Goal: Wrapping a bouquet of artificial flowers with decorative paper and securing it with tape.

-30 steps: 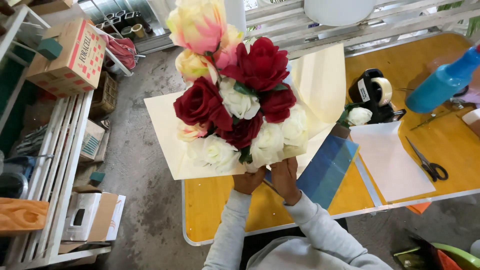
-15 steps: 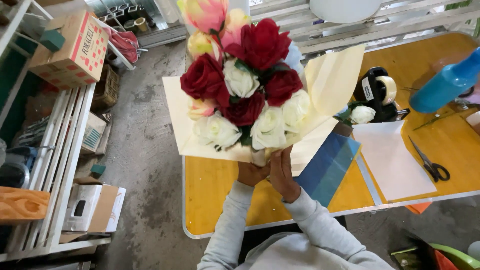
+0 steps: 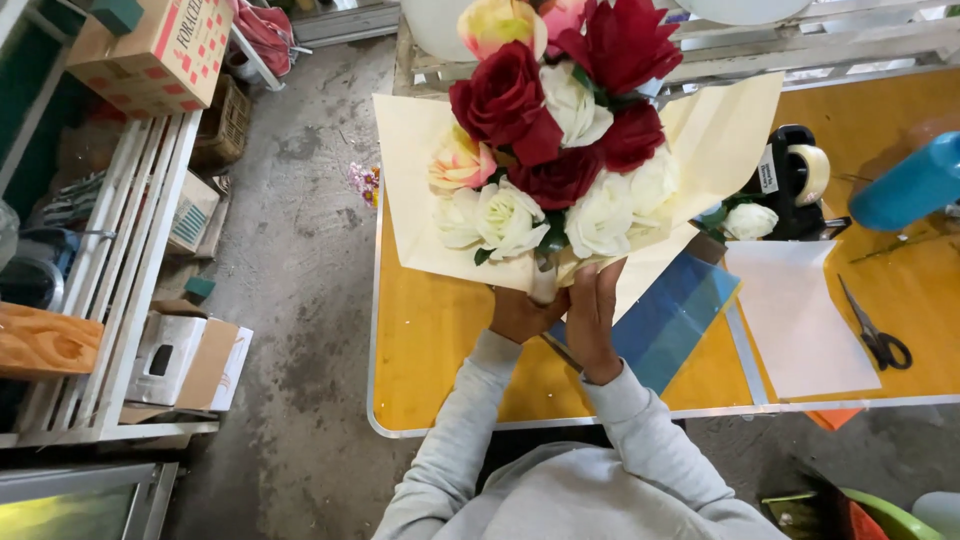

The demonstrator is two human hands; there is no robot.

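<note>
Holding bouquet (image 3: 560, 150) (red, white, pink roses in cream paper (image 3: 410, 190)) raised above the table's (image 3: 440, 350) near edge: left hand (image 3: 522, 315) and right hand (image 3: 596, 318) clamped together round its stems, blooms above them.

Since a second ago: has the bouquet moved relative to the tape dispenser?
Yes. The bouquet now sits closer to the tape dispenser, its cream wrapping paper reaching almost to it. Both hands grip the stems.
</note>
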